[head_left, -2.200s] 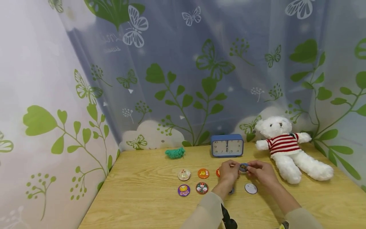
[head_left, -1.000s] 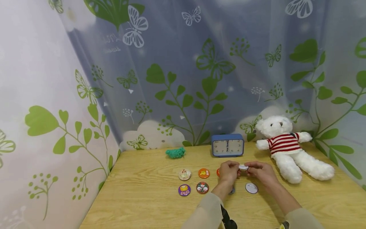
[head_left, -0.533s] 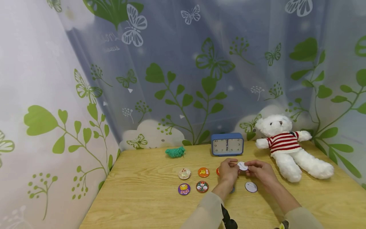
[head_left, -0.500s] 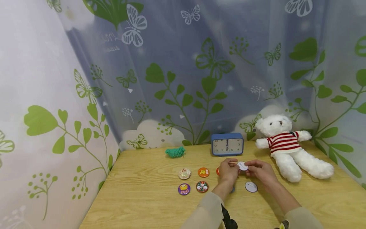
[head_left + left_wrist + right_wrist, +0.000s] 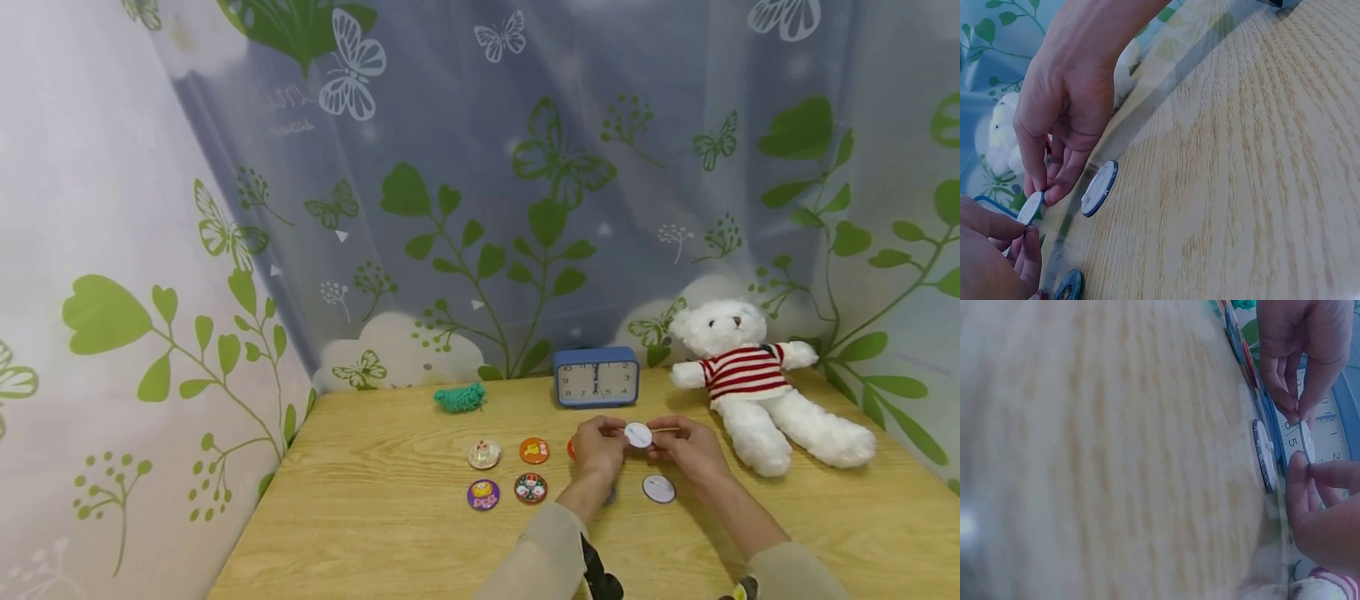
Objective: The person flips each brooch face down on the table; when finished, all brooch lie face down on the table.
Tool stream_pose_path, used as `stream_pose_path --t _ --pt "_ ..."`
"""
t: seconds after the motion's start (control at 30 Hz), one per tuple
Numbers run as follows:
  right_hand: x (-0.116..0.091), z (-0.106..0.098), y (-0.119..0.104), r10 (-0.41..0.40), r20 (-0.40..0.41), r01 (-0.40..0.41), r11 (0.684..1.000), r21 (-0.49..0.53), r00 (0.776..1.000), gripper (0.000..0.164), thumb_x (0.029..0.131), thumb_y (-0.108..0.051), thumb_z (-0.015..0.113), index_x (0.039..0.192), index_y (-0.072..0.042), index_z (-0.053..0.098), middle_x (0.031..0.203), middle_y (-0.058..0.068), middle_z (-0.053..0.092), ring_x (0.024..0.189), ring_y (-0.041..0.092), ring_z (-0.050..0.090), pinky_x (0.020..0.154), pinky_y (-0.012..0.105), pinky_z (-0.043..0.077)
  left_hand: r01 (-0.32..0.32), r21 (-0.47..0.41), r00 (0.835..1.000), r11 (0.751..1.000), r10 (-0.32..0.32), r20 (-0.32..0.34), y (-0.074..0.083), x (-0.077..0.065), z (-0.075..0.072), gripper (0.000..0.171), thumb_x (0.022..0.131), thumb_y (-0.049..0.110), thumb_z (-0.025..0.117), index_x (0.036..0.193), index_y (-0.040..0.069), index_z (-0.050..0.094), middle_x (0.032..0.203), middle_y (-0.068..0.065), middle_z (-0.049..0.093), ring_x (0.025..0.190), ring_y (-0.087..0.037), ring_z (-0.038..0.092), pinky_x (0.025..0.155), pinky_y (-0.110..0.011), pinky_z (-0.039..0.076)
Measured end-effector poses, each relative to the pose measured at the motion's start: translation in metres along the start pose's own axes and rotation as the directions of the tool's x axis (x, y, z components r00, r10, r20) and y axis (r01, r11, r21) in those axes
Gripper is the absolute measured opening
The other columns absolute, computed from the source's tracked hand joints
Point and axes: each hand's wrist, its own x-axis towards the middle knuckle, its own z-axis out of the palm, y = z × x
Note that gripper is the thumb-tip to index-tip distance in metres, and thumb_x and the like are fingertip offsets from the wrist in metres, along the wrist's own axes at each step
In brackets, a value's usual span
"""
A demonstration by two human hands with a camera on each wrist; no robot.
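Observation:
Both hands pinch one round pin badge (image 5: 638, 435) between them, its white pin side facing up. My left hand (image 5: 599, 450) grips its left edge with thumb and fingers; my right hand (image 5: 690, 452) pinches the right edge. In the left wrist view the held badge (image 5: 1030, 208) shows a white back and a blue rim. A second badge (image 5: 659, 489) lies pin side up on the table just below the hands. Under the left wrist a bluish badge (image 5: 609, 497) is mostly hidden, and a red badge (image 5: 572, 449) peeks out beside the left hand.
Left of the hands lie an orange badge (image 5: 535, 451), a glittery badge (image 5: 483, 455), a purple badge (image 5: 483, 494) and a dark badge with white figures (image 5: 531, 488). Behind stand a blue clock (image 5: 596, 377), green yarn (image 5: 460, 398) and a white teddy bear (image 5: 742, 375).
The held badge has been flipped from its dark picture side to its white pin side. Both hands stay in nearly the same place, still pinching it.

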Motion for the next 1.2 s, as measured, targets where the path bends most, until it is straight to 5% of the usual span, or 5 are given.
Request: stream_pose_path --t 0.6,0.97,1.2 --pt "-0.0005 -0.0043 -0.0025 0.020 -0.023 -0.022 0.996 -0.087 1.000 0.029 0.101 0.008 0.056 0.124 0.025 0.054 0.089 0.007 0.070 0.072 0.010 0.068 0.066 0.024 0.062 0.096 0.036 0.991 0.995 -0.099 0.087 0.0017 -0.0046 -0.0006 0.018 0.077 -0.015 0.066 0.086 -0.004 0.077 0.062 0.003 0.060 0.055 -0.006 0.052 0.051 -0.014 0.043" --pt "0.0001 -0.0047 -0.0028 0.037 -0.030 -0.042 0.984 -0.173 0.999 0.022 0.099 0.010 0.056 0.115 0.024 0.059 0.086 0.011 0.070 0.069 0.010 0.066 0.062 0.024 0.061 0.027 0.212 0.992 0.977 -0.052 0.114 0.0042 -0.0078 -0.0035 0.012 0.079 -0.004 0.066 0.078 0.002 0.076 0.080 -0.001 0.067 0.073 -0.011 0.054 0.063 -0.022 0.050" --pt "0.0017 -0.0047 -0.0046 0.046 -0.028 -0.051 0.973 -0.224 0.999 0.018 0.097 0.011 0.058 0.109 0.023 0.063 0.083 0.012 0.070 0.066 0.010 0.067 0.061 0.023 0.061 0.066 0.203 0.987 0.977 -0.094 0.128 0.0057 -0.0070 -0.0023 0.013 0.082 -0.001 0.064 0.080 0.001 0.077 0.074 -0.001 0.065 0.067 -0.011 0.051 0.057 -0.023 0.045"
